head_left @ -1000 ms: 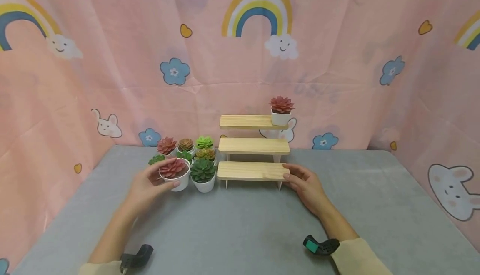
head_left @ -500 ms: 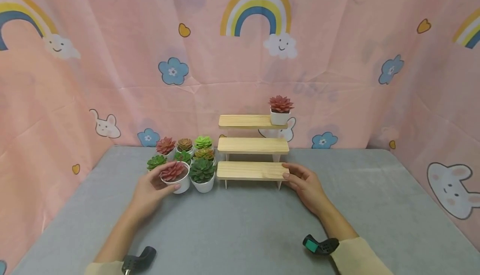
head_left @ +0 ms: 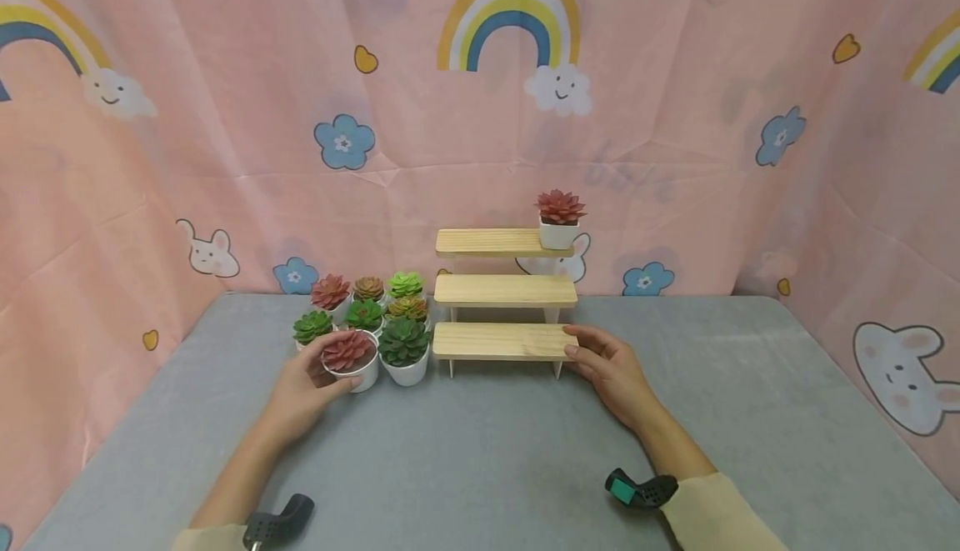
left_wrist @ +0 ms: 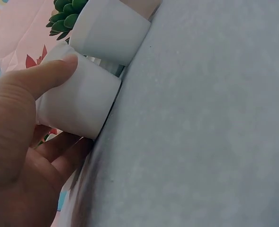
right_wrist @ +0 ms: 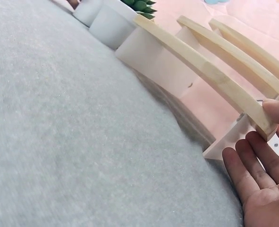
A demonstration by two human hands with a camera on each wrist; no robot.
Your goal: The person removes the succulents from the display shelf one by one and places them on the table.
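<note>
In the head view my left hand (head_left: 300, 393) holds a red succulent (head_left: 349, 351) in a round white pot, thumb on the near side and fingers round the far side. In the left wrist view this white pot (left_wrist: 82, 97) stands at the grey surface, close beside another pot. My right hand (head_left: 611, 372) grips the right end of the lowest board of a three-step wooden plant stand (head_left: 502, 341). The right wrist view has the thumb against the board end (right_wrist: 262, 118) and the fingers below it. On the top step sits a red succulent (head_left: 560, 209) in a white pot.
Several potted succulents crowd together left of the stand. A dark green one (head_left: 405, 343) is between the held pot and the stand; a green one (head_left: 312, 328) sits behind my left hand. The grey table (head_left: 480, 459) meets a pink patterned curtain (head_left: 675, 117) at the back.
My left hand has brought the red succulent slightly down and toward me, so more of the green succulents behind shows. My right hand keeps its grip on the stand.
</note>
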